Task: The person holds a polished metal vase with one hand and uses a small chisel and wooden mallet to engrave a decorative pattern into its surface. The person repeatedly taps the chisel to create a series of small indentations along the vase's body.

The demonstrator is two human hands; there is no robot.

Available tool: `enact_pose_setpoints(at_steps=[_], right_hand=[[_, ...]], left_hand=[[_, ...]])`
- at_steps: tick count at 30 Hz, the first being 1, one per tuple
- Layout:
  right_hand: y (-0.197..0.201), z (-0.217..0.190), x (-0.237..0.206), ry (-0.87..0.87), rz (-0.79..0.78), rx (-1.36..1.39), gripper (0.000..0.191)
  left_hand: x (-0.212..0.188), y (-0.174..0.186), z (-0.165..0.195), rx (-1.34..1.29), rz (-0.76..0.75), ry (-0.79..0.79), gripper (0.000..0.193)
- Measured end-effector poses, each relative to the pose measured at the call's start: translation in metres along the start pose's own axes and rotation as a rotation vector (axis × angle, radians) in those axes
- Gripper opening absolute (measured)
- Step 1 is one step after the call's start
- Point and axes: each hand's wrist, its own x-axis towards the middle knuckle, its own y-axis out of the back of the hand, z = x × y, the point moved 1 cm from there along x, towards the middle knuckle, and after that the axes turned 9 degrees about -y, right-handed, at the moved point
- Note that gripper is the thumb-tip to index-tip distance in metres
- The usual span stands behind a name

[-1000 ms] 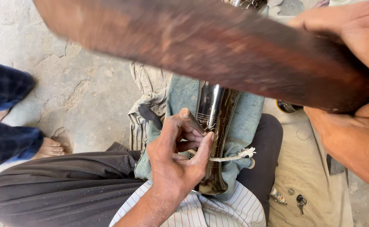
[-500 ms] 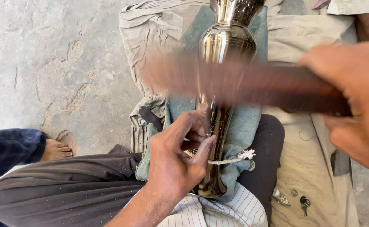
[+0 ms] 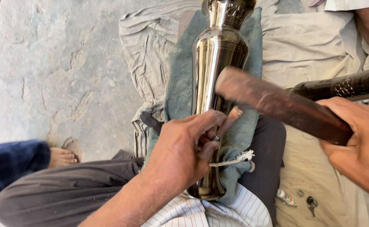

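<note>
The polished metal vase lies lengthwise on a teal cloth across the lap; it appears rigid, heavy and slippery. The wooden mallet, stiff, is clamped at its handle by the right hand. The left hand fingers close around a small chisel against the vase's narrow waist.

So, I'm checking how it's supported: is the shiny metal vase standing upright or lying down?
Lying down. The metal vase rests lengthwise on a teal cloth over the person's lap, left hand steadying it.

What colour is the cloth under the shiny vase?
Teal green cloth, seen in the head view.
</note>
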Motion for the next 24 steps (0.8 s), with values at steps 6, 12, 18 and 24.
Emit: enact_pose_setpoints(at_steps=[6, 12, 18, 24], right_hand=[[-0.024, 0.04, -0.04, -0.236, 0.043, 0.136, 0.035], [-0.06, 0.058, -0.081, -0.293, 0.188, 0.159, 0.02], [-0.12, 0.052, -0.135, -0.553, 0.368, 0.577, 0.014], [-0.16, 0.023, -0.152, -0.322, 0.331, 0.787, 0.03]], left_hand=[[0.01, 0.008, 0.006, 0.083, -0.173, -0.118, 0.045], [0.02, 0.006, -0.005, 0.19, -0.306, -0.291, 0.047], [0.023, 0.004, -0.005, 0.248, -0.464, -0.397, 0.041], [-0.004, 0.031, -0.003, -0.041, -0.042, -0.668, 0.029]])
